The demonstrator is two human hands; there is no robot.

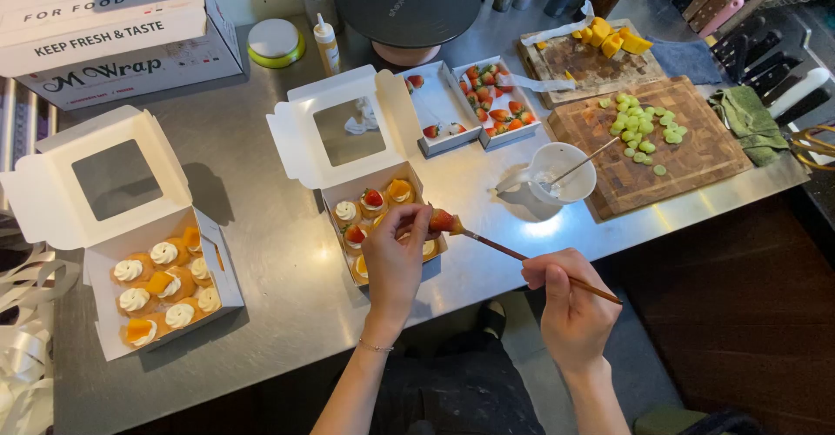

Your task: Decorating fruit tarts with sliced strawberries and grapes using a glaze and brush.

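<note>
A: Hand status?

B: We see the left hand [396, 257] at frame centre, fingertips pinched on a red strawberry piece [441, 220] just above the open white windowed pastry box [370, 152]. The right hand [570, 300], lower right of centre, grips a thin brown wooden brush [522, 257] whose tip touches the berry.

A: Surroundings?

B: We count a second white box of cream-topped pastries [165, 283] at lower left, all on the steel table [261, 226]. A white cup [561, 172] sits right of centre beside a wooden cutting board with green slices [648, 135].
</note>
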